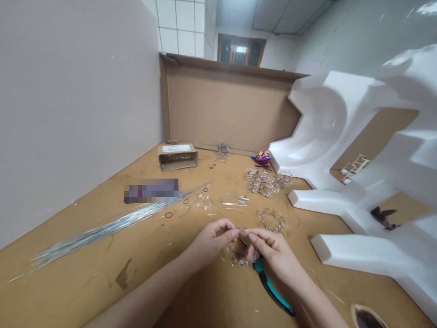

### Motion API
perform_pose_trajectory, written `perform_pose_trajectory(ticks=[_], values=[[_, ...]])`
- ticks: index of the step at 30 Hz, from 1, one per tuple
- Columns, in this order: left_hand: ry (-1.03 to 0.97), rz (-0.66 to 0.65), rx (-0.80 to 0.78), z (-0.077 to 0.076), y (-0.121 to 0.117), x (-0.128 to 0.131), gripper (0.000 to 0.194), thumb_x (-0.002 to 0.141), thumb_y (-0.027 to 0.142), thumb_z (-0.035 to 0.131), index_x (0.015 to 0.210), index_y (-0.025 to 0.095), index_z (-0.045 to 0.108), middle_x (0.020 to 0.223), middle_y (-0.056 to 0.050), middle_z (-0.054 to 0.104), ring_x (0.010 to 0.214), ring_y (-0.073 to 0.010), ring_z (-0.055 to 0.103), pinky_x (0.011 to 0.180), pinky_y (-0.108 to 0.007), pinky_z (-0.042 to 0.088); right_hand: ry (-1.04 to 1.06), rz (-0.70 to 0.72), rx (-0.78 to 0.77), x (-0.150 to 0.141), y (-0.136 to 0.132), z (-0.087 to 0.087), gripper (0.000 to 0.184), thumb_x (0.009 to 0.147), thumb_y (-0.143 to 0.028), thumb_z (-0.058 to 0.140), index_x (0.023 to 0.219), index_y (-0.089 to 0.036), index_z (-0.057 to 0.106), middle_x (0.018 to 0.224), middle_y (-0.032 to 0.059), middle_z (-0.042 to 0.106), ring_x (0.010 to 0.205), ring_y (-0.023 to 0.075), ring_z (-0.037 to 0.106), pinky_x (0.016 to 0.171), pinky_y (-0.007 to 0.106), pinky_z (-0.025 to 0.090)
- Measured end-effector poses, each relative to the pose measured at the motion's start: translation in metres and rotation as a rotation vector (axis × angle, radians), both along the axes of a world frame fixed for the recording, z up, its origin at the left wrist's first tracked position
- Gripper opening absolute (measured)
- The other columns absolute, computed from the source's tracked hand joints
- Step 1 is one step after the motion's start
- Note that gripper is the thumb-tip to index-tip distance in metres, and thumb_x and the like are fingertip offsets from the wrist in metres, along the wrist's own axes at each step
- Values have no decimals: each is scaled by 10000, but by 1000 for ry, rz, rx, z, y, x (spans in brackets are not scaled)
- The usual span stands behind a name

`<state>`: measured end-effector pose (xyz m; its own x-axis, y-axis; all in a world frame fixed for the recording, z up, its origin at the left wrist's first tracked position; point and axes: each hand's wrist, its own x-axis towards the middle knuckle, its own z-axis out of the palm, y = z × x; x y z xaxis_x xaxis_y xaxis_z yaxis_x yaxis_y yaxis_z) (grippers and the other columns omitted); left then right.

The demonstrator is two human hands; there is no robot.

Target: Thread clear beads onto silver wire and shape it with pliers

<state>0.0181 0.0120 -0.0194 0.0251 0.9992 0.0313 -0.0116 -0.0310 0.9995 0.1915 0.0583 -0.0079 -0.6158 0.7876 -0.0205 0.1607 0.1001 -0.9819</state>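
Note:
Fingertips of my left hand (218,238) and my right hand (276,251) meet over the middle of the tabletop, both pinching a thin wire ring with clear beads (241,263). The beaded part of the ring hangs below the fingers. Teal-handled pliers (273,288) pass under my right hand; whether its lower fingers grip them is hidden. Just beyond the right hand lies another wire ring with beads (272,220). Loose clear beads (205,201) and short wire pieces (235,200) lie ahead of the left hand.
Long straight wires (116,225) lie bundled at left, beside a blurred-out dark object (150,191). Farther back are a small open cardboard box (177,159), a wire tangle (223,146), a colourful toy (262,157) and a heap of beaded wire (266,183). White foam packing (317,118) borders the right.

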Motion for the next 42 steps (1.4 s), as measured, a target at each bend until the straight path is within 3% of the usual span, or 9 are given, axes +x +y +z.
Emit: perform_pose_trajectory(ticks=[7, 12, 17, 23, 29, 34, 39, 42], values=[[-93, -29, 2, 0, 2, -1, 225, 746, 379, 583, 799, 166, 532, 712, 3, 586, 664, -113, 520, 666, -243, 401, 15, -15, -53, 0, -2, 0, 339, 799, -445, 532, 908, -145, 646, 559, 28, 640, 522, 111, 506, 548, 243, 369], [-88, 31, -25, 0, 1, 0, 237, 769, 403, 549, 790, 167, 540, 620, 16, 572, 580, -100, 507, 599, -227, 393, 57, 50, -155, -1, -2, -4, 339, 804, -449, 528, 902, -144, 639, 590, 43, 651, 551, 124, 548, 540, 238, 378], [-107, 0, -29, -5, 1, 3, 225, 711, 365, 623, 792, 167, 550, 715, 0, 588, 624, -105, 520, 617, -230, 406, 131, 24, -271, -2, 1, -7, 337, 777, -451, 562, 890, -141, 632, 604, 44, 646, 496, 106, 519, 496, 224, 379], [-156, 94, -58, -3, 1, 3, 220, 794, 376, 503, 706, 175, 498, 594, 21, 555, 577, -109, 505, 617, -233, 396, 76, -35, -227, 0, 3, 0, 367, 759, -492, 555, 879, -157, 643, 838, 75, 650, 564, 101, 524, 514, 227, 417], [-231, 114, -80, -8, 3, 0, 219, 817, 388, 460, 749, 182, 486, 538, 42, 521, 502, -94, 474, 550, -212, 354, -47, 88, -220, 1, 4, -5, 364, 638, -403, 702, 903, -167, 623, 697, 13, 599, 597, 109, 517, 519, 226, 400], [-201, 82, -98, -7, 2, 2, 220, 799, 393, 480, 740, 182, 492, 514, 53, 488, 457, -91, 435, 515, -213, 340, -40, 39, -195, 0, 5, -6, 309, 650, -437, 680, 761, -158, 609, 609, -5, 580, 537, 96, 513, 497, 219, 393], [-103, 26, -133, -2, 0, 5, 203, 783, 361, 498, 703, 175, 517, 543, 30, 550, 496, -96, 465, 537, -213, 336, 20, 20, -260, -2, 6, -6, 367, 672, -485, 644, 812, -148, 605, 701, 39, 646, 479, 101, 554, 443, 216, 382], [-142, 12, -136, -3, -1, 6, 163, 766, 299, 500, 671, 170, 526, 558, 29, 548, 548, -102, 483, 590, -224, 355, 18, 41, -233, -2, 4, -5, 369, 728, -487, 589, 850, -140, 622, 564, -9, 582, 403, 73, 478, 438, 214, 356]])
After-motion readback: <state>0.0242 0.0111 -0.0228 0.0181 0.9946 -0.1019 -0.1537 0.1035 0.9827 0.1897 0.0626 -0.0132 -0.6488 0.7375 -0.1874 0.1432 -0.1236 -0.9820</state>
